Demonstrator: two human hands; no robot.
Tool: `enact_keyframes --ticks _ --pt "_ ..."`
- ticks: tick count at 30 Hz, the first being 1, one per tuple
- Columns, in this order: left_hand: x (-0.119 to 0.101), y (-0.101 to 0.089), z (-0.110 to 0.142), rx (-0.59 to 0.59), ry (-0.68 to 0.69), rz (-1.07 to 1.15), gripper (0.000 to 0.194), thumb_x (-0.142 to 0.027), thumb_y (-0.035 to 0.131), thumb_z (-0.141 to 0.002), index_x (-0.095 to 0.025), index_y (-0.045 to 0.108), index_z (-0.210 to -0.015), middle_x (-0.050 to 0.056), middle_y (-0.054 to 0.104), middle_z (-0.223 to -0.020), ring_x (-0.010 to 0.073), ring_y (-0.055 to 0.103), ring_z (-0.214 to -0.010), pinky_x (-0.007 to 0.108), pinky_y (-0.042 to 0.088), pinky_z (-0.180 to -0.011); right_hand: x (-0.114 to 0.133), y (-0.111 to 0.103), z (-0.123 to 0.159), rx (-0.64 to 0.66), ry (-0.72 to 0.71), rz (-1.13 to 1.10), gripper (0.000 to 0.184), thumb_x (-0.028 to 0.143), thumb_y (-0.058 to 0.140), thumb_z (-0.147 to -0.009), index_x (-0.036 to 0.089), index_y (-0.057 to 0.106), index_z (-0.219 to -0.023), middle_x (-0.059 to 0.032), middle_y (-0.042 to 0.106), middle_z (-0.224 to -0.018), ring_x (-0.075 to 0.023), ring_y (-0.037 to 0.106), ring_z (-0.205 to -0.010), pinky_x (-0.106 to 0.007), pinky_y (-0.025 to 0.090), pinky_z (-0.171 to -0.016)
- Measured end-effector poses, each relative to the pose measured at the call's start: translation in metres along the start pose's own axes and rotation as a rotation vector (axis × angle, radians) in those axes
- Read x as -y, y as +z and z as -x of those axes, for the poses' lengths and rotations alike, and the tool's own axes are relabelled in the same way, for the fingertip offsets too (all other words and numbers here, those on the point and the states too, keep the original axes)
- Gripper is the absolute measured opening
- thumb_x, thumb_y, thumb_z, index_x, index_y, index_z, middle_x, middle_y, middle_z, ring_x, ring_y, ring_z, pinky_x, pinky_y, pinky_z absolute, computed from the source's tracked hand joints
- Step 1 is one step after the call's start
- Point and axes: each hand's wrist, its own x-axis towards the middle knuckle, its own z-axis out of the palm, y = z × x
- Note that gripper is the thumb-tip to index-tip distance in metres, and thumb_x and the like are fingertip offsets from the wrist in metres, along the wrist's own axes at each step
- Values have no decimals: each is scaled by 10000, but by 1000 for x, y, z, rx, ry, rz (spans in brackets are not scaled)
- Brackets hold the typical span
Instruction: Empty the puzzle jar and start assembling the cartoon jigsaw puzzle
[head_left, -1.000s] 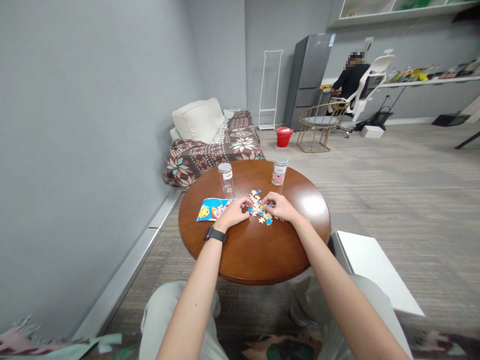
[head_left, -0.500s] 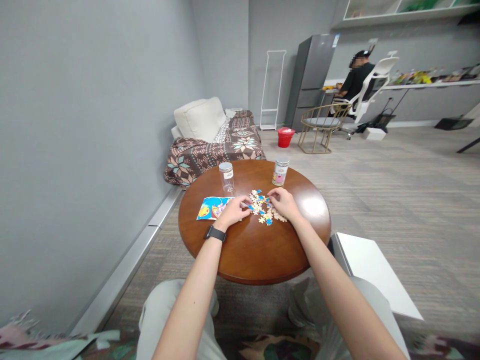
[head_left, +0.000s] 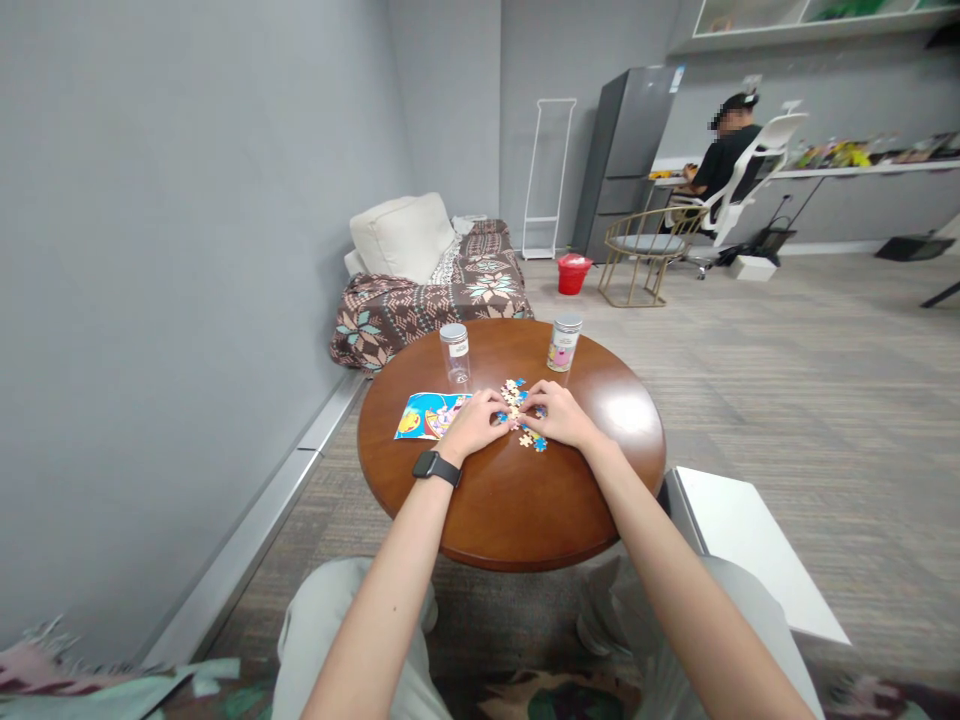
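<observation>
A pile of small jigsaw puzzle pieces (head_left: 534, 441), some blue and some bare wood-coloured, lies on the round brown table (head_left: 517, 510). My left hand (head_left: 478, 422), with a dark watch on its wrist, has its thumb and fingers closed on a blue piece at the pile's left side. Facing it, my right hand (head_left: 559, 413) is curled over the pile, its fingertips pinched at a puzzle piece close to the left fingers. Both hands hide part of the pile. Partly under the left hand lies a colourful picture sheet (head_left: 424, 416) with a blue background.
A clear jar (head_left: 456, 358) with a silver lid stands at the table's back left, and a printed jar (head_left: 563, 345) at the back right. A white box (head_left: 750, 540) is beside the table. Far off, a person (head_left: 727, 150) sits at a counter.
My right hand has moved left over the pieces, and its fingertips now meet near the left ones. My left hand has shifted slightly right and its fingers have closed.
</observation>
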Motion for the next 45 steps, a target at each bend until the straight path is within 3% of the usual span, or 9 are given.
enact_keyframes --ticks 7,17,25,32,39,45 --pt "2 3 -1 5 -9 -48 254 -399 607 -870 -204 698 -1006 62 637 -1056 221 585 -1002 371 468 -923 2 -1 -1 26 23 -5 66 290 738 -761 229 716 -762 -52 643 -934 -208 589 -887 -377 461 -828" --pt "1 2 -2 -32 18 59 120 -302 599 -875 -202 665 -859 45 625 -1000 197 589 -976 347 465 -915 3 0 -2 48 46 -109 79 285 707 -777 217 679 -750 -46 638 -922 -203 583 -897 -381 452 -870" --pt "9 -4 -3 -242 -129 29 68 -193 647 -807 -191 635 -739 33 613 -939 189 591 -945 348 459 -916 5 -7 -5 -77 187 -181 96 276 634 -807 212 642 -734 -23 662 -767 -173 584 -734 -315 473 -734" --pt "16 -2 -3 -224 -265 -56 48 -150 638 -773 -176 655 -736 56 611 -912 213 591 -925 371 473 -891 -4 -7 -3 -231 223 -166 63 215 588 -811 190 620 -763 -30 626 -800 -153 587 -696 -296 486 -698" --pt "12 -2 -2 -190 -218 -63 82 -233 657 -765 -197 693 -702 49 624 -939 221 584 -958 390 464 -936 -2 -7 -2 -125 178 -75 109 197 603 -795 202 660 -701 -43 653 -809 -178 617 -756 -318 497 -741" --pt "7 -1 -1 -125 -109 -47 115 -256 635 -804 -208 729 -849 54 608 -1001 213 581 -992 375 462 -948 4 -3 -4 -38 38 -9 79 247 659 -798 214 708 -745 -53 645 -860 -199 604 -826 -358 476 -815"
